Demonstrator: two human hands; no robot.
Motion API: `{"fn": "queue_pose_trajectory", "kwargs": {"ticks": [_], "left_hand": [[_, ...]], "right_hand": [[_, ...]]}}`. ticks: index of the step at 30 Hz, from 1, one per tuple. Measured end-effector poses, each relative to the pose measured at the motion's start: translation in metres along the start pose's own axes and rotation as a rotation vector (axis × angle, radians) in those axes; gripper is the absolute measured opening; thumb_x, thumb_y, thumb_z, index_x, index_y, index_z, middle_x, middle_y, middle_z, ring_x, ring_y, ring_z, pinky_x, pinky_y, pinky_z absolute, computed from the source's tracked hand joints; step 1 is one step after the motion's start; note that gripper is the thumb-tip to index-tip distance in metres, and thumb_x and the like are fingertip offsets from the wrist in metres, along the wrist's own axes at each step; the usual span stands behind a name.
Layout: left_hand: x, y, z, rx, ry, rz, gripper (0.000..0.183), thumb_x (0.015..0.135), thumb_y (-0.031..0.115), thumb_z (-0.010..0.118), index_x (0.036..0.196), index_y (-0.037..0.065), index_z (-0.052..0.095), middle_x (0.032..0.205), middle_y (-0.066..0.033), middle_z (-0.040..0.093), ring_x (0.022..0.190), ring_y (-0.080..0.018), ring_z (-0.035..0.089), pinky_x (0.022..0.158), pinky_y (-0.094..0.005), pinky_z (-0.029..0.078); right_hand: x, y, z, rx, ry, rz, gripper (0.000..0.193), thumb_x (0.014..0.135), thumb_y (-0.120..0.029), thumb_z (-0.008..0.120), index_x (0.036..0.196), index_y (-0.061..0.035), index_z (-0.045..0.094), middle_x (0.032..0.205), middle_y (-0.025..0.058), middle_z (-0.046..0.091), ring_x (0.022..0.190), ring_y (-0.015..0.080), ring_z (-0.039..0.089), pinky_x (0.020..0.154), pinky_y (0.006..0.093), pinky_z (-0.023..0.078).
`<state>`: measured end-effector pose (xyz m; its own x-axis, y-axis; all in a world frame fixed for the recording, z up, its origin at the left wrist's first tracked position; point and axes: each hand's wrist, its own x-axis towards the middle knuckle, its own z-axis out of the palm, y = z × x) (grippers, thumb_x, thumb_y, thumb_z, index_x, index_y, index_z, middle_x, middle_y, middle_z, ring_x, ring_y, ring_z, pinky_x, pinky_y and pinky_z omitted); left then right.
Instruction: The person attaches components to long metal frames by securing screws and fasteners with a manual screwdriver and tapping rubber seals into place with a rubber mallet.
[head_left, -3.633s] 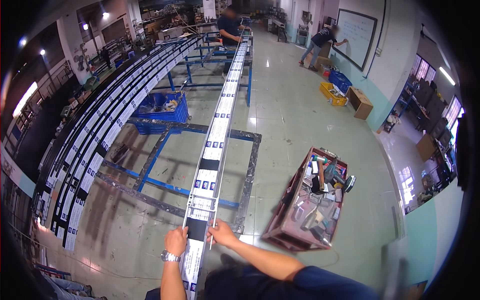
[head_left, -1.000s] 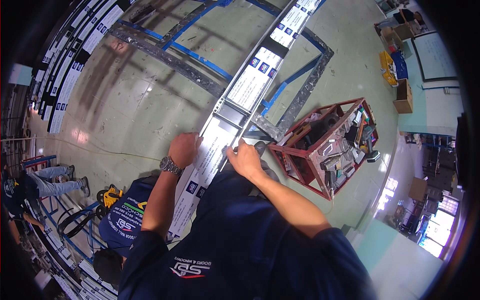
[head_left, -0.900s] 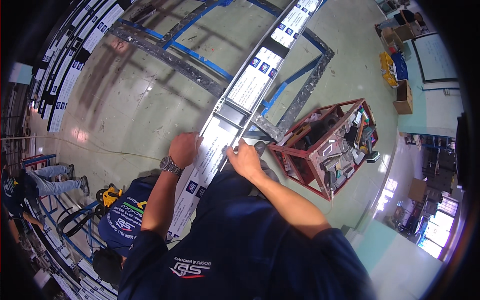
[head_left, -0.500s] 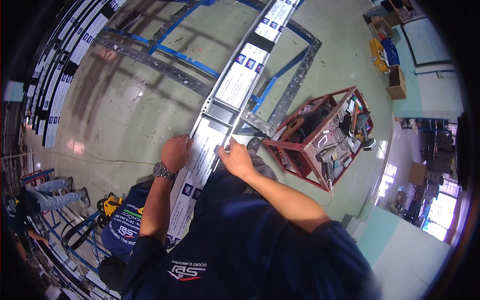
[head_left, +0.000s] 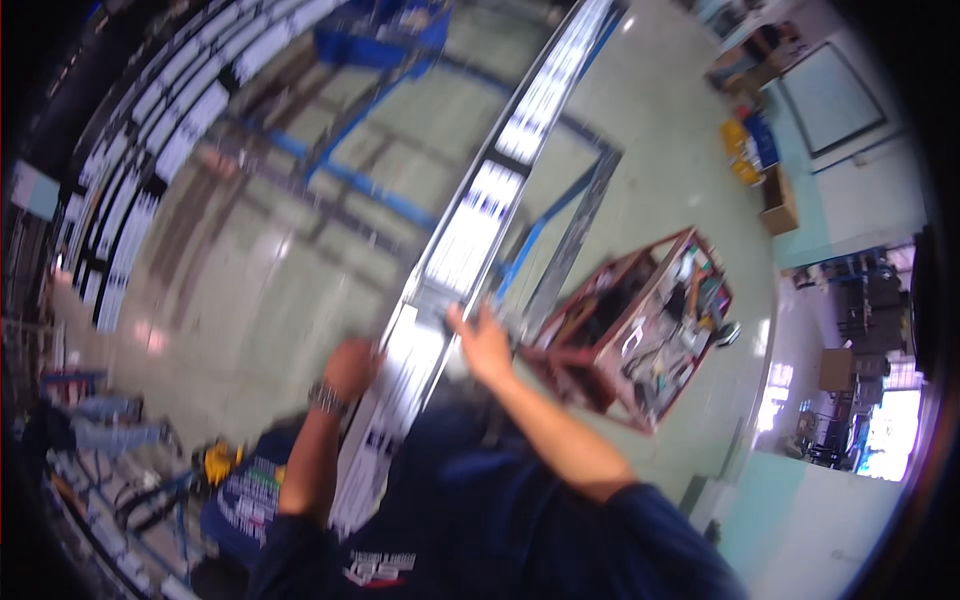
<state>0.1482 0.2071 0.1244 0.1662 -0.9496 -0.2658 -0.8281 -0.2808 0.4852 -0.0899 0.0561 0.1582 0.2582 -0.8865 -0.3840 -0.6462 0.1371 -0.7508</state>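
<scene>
As left hand [head_left: 352, 368] and right hand [head_left: 484, 342] flank a profile [head_left: 472, 228], grip impossible to tell, blue trestle [head_left: 385, 197], glossy floor [head_left: 645, 165], whiteboard [head_left: 828, 98]

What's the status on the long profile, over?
Left hand at left edge of long profile, right hand at right edge; grip blurred. Profile extends ahead. Red cart off right, apart from it.
</scene>
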Motion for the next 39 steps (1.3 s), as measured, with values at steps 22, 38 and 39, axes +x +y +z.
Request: {"fn": "queue_pose_trajectory", "kwargs": {"ticks": [22, 38, 39], "left_hand": [[0.094, 0.071, -0.034, -0.227, 0.17, 0.036, 0.033, 0.107, 0.026, 0.054, 0.111, -0.002, 0.071, 0.099, -0.0327, 0.07, 0.096, -0.0551, 0.066, 0.086, -0.0635, 0.051], [0.096, 0.05, -0.013, -0.233, 0.235, 0.191, 0.027, 0.104, 0.02, 0.056, 0.103, -0.002, 0.071, 0.089, -0.0312, 0.07, 0.082, -0.0541, 0.065, 0.076, -0.0621, 0.051], [0.1, 0.047, -0.012, -0.211, 0.235, 0.198, 0.029, 0.106, 0.021, 0.052, 0.099, -0.001, 0.07, 0.089, -0.0302, 0.071, 0.083, -0.0527, 0.066, 0.077, -0.0621, 0.051]], "right_hand": [[0.015, -0.005, 0.005, -0.05, -0.058, -0.048, 0.066, 0.097, -0.031, 0.058, 0.14, 0.016, 0.045, 0.117, 0.041, 0.069, 0.115, 0.055, 0.066, 0.107, 0.0553, 0.051], [0.016, 0.01, 0.022, -0.096, -0.057, -0.053, 0.072, 0.1, -0.029, 0.057, 0.151, 0.0173, 0.037, 0.115, 0.0429, 0.068, 0.112, 0.0567, 0.066, 0.104, 0.0564, 0.052], [0.014, 0.001, 0.019, -0.134, -0.02, -0.052, 0.066, 0.1, -0.029, 0.057, 0.146, 0.0165, 0.044, 0.113, 0.0416, 0.069, 0.11, 0.0575, 0.066, 0.105, 0.0565, 0.052]]}}
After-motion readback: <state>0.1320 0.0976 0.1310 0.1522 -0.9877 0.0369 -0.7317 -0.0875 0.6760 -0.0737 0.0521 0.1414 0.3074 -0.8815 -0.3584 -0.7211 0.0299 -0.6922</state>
